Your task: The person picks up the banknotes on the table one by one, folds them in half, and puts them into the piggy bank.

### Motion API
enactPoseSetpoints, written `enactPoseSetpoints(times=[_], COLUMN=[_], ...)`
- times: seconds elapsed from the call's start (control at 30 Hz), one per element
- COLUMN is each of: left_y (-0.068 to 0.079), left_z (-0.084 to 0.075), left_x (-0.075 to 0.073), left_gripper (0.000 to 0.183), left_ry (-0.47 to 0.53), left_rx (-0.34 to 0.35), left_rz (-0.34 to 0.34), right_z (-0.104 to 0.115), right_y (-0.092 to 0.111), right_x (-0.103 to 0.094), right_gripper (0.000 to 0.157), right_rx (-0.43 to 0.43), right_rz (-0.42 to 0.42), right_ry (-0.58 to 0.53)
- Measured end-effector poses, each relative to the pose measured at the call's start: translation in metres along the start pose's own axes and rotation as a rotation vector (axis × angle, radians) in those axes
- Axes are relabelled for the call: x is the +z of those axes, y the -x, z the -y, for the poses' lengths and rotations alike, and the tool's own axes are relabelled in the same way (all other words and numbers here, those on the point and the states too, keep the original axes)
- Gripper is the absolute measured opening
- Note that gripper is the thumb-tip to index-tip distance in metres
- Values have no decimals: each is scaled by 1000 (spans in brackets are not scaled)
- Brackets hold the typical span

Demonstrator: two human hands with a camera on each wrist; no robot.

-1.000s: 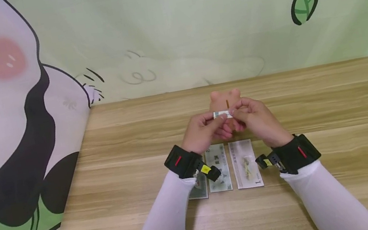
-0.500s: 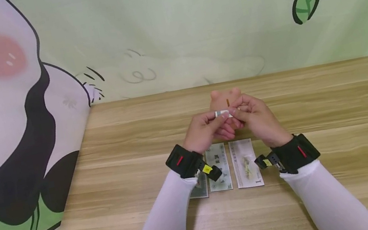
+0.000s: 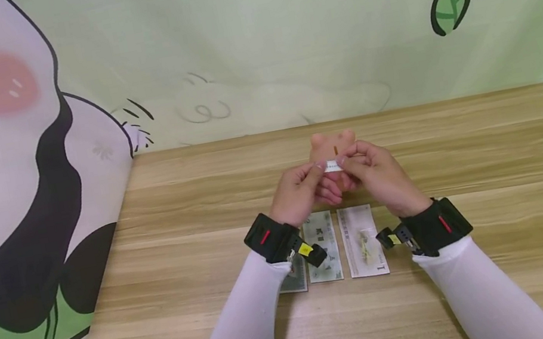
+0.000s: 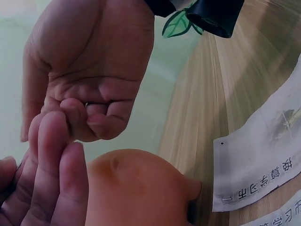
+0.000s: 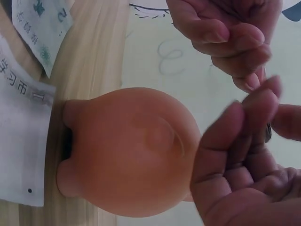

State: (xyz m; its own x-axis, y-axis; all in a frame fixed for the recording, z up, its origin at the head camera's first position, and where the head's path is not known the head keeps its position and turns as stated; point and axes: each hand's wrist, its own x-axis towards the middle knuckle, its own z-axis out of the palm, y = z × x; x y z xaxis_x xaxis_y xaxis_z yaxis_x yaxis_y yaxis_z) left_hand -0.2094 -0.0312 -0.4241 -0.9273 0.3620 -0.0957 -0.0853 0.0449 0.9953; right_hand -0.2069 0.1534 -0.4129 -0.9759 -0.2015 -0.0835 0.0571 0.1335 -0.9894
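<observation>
Between the two hands, a small folded paper note point(image 3: 333, 165) is held above an orange piggy bank point(image 3: 322, 152). My left hand point(image 3: 297, 194) pinches its left end between thumb and fingers. At the other end, the thumb and fingers of my right hand point(image 3: 380, 176) pinch it. The piggy bank stands on the table with a dark slot point(image 3: 336, 150) in its back, just beyond the note. In the right wrist view the round piggy bank point(image 5: 127, 150) lies beside the fingers, which hide most of the note.
Nearer than the piggy bank, a greenish play banknote point(image 3: 319, 240) and a pale one point(image 3: 362, 238) lie flat on the wooden table point(image 3: 501, 202). A darker note point(image 3: 294, 278) is partly covered by the left wrist strap point(image 3: 271, 237). A panda-print cloth point(image 3: 250, 46) hangs behind.
The left thumb has shifted from the middle of the folded note to its left end, so a printed white part now shows between the thumbs. The piggy bank and flat notes stay put.
</observation>
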Motion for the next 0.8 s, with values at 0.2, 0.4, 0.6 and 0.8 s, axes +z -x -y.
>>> enactPoseSetpoints(times=[0.2, 0.4, 0.6, 0.8], left_y=[0, -1, -3, -3], left_z=[-1, 1, 2, 2], left_x=[-1, 0, 1, -1], left_gripper=[41, 42, 39, 31], left_ry=[6, -3, 11, 32], left_rx=[0, -6, 22, 48], left_rz=[-34, -35, -43, -66], right_z=[0, 0, 1, 2], right_y=[0, 1, 1, 0], right_x=[0, 1, -2, -8], right_gripper=[15, 15, 15, 16], right_rx=[-11, -46, -78, -70], right_rz=[4, -44, -65, -130], right_ry=[-9, -5, -3, -35])
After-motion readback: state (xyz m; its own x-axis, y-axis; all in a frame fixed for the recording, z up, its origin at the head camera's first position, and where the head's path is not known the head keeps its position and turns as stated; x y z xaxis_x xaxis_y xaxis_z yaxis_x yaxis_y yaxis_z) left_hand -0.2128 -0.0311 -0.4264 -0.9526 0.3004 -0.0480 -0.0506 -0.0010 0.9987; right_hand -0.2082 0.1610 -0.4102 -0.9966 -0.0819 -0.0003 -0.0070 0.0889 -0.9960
